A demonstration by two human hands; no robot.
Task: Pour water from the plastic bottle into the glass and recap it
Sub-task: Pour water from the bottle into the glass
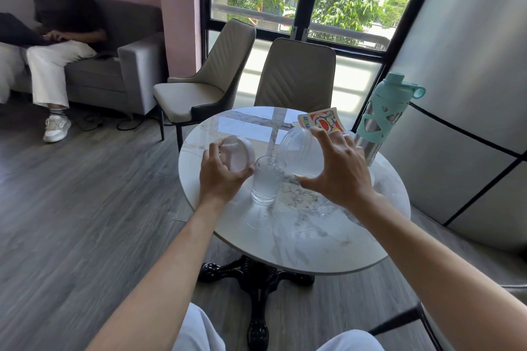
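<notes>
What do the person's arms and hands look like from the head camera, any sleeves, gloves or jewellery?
Both forearms are bare up to the frame edge, no sleeves showing. The left hand and right hand wear no gloves, and no rings, watch or bands are visible. White trousers show below.

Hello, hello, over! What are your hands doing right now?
Right hand tipping clear plastic bottle over glass, water going in. Left hand holding white cap. Nothing blocking the pour.
</notes>
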